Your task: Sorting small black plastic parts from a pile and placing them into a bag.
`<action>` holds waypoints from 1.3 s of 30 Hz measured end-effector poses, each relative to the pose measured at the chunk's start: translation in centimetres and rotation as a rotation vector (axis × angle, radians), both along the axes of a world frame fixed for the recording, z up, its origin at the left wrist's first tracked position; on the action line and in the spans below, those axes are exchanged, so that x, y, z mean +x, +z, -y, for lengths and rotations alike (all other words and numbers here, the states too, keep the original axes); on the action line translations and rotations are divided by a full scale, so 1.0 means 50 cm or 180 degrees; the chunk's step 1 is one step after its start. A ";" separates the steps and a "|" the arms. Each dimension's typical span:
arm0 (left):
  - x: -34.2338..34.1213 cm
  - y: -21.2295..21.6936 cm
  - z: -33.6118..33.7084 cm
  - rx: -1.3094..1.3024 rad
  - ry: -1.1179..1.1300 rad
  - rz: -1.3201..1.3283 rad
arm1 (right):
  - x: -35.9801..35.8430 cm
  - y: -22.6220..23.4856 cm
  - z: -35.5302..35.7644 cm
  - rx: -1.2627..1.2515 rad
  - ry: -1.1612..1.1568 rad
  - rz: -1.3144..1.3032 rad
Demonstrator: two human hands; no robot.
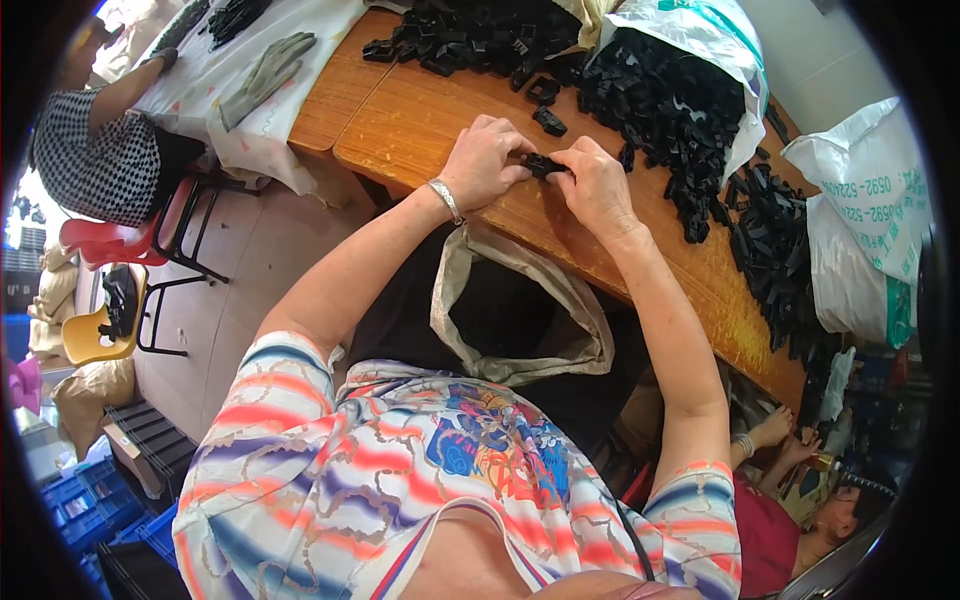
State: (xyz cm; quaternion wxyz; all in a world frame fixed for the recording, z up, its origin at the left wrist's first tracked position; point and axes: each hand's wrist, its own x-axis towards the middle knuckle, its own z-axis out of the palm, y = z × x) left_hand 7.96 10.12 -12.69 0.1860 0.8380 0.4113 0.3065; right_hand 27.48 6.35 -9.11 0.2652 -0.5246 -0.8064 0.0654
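Observation:
Over the near edge of the wooden table, my left hand (486,165) and my right hand (594,187) pinch a small black plastic part (543,166) between them. The left fingers grip its left end, the right thumb and fingers its right end. Just beyond it, two loose black parts (549,120) lie on the wood. A large heap of black plastic parts (655,100) spreads from a white bag (735,50) to the right of my hands. Below the table edge, an open woven sack (445,290) sits at my lap, its inside dark.
More black parts (470,35) cover the far side of the wooden table (420,110). White sacks (860,200) stand at right. A grey glove (265,80) lies on the cloth-covered table at left, where a person in a checked top (95,155) sits. Another person (770,530) is at lower right.

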 end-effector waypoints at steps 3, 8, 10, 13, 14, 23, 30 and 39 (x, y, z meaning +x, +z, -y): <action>-0.003 0.002 0.002 0.0022 0.0032 -0.0064 | -0.012 0.006 0.010 0.0018 0.0046 0.0490; 0.001 0.000 0.000 0.0155 0.0024 -0.0024 | -0.032 -0.032 0.022 0.0614 0.0053 0.1631; -0.003 -0.005 -0.002 0.0254 0.0017 0.0026 | -0.056 -0.027 0.024 0.0682 0.0037 0.2189; -0.003 -0.006 -0.005 0.0202 -0.0077 0.0044 | -0.054 -0.035 0.019 0.0545 -0.0123 0.1796; -0.003 -0.003 -0.010 0.0228 -0.0221 -0.0151 | -0.038 -0.042 0.024 0.0476 -0.0170 0.1202; 0.035 0.037 -0.067 0.0768 -0.0235 -0.0021 | -0.020 -0.058 0.283 -0.0441 0.0391 0.0186; 0.052 0.024 -0.109 0.1069 -0.0129 -0.0449 | 0.055 -0.039 0.200 0.0074 0.0105 -0.0378; 0.037 0.022 -0.041 0.0470 -0.0420 -0.0239 | 0.185 -0.002 -0.033 0.0301 -0.0494 0.0941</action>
